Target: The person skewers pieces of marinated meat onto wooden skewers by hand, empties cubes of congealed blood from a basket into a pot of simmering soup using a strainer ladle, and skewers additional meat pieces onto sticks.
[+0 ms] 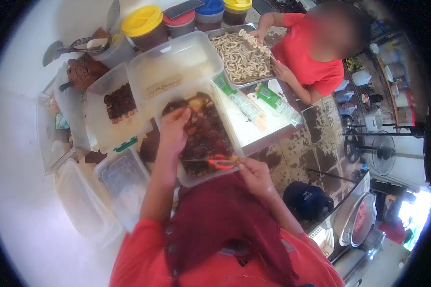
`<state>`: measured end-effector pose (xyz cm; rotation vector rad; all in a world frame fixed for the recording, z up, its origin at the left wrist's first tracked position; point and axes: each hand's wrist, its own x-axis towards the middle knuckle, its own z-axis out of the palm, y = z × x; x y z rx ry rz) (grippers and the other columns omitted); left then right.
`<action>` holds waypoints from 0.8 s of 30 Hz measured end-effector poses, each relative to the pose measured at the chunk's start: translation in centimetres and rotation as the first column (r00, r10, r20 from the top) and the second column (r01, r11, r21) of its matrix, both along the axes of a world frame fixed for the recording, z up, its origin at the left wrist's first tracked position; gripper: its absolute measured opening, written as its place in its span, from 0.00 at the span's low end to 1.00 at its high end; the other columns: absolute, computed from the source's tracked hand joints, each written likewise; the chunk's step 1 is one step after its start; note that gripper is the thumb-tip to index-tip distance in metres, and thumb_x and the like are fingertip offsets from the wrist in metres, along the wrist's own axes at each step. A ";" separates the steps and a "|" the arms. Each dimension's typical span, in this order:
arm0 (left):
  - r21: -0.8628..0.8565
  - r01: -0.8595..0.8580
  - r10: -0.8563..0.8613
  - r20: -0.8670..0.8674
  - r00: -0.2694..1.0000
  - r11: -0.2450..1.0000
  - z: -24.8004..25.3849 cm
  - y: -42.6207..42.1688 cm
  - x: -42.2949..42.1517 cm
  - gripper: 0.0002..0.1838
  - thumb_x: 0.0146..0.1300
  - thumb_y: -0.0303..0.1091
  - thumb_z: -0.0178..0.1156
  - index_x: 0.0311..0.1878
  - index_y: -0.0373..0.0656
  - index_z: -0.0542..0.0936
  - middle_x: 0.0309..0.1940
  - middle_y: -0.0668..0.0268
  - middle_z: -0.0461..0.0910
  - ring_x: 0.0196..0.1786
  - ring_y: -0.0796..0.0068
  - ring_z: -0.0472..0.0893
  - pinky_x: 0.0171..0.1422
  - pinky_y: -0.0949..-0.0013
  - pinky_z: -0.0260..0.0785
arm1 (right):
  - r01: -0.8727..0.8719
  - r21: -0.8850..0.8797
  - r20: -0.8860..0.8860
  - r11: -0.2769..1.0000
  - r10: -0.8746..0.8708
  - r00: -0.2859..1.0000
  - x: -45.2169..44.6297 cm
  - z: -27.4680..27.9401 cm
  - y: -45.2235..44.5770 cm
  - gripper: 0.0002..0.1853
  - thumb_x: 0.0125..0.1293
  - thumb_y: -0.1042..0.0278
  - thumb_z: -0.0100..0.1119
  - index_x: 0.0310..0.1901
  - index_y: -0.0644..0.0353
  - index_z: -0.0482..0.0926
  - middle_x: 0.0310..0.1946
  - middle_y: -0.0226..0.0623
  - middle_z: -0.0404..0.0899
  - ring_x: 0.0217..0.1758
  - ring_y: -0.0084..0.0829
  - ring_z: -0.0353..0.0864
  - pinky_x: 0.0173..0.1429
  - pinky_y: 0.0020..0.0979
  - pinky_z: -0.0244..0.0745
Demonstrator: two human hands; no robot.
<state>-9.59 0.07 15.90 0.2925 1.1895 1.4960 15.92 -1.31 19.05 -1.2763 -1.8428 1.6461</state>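
A plastic tub [234, 143] of dark marinated meat stands right before me. My left hand [175, 126] is over its left part, fingers pinched on a piece of dark meat [192, 125]. My right hand [255, 176] is at the tub's lower right corner, its fingers closed on the end of a thin stick. Red-orange scissor handles [221, 161] show just left of those fingers. To the left, a second tub [98, 117] holds a block of dark skewered meat [120, 103].
A co-worker [316, 48] in red handles pale pieces over a metal tray [272, 74] at the back right. Green stick packets [278, 104] lie on a white lid [244, 136]. Lidded buckets [146, 28] line the back. Translucent lids [122, 177] lie at left.
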 end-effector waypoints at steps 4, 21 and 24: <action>0.046 0.003 -0.007 0.084 0.996 0.999 -0.8 -0.3 -0.5 0.10 0.64 0.31 0.51 0.41 0.33 0.76 0.36 0.58 0.79 0.40 0.65 0.80 0.46 0.62 0.75 | 0.027 -0.031 -0.119 0.999 -0.031 0.992 -0.8 -0.3 -0.1 0.12 0.63 0.74 0.50 0.45 0.69 0.77 0.26 0.29 0.74 0.29 0.15 0.67 0.35 0.21 0.66; 0.216 -0.011 -0.094 0.470 0.878 0.976 -1.8 2.4 -0.2 0.15 0.66 0.40 0.51 0.47 0.39 0.73 0.40 0.63 0.79 0.42 0.68 0.79 0.48 0.63 0.71 | 0.079 -0.355 -0.375 0.932 -0.219 0.901 -2.3 -2.8 0.0 0.12 0.67 0.69 0.47 0.49 0.64 0.74 0.19 0.21 0.67 0.17 0.11 0.59 0.20 0.16 0.55; 0.374 -0.014 -0.190 0.504 0.843 0.927 -1.8 3.6 0.7 0.14 0.67 0.40 0.48 0.46 0.38 0.72 0.38 0.62 0.78 0.40 0.67 0.78 0.47 0.62 0.72 | 0.100 -0.367 -0.344 0.925 -0.235 0.909 -2.3 -3.8 0.0 0.13 0.67 0.68 0.48 0.49 0.65 0.73 0.20 0.22 0.67 0.18 0.11 0.61 0.21 0.16 0.57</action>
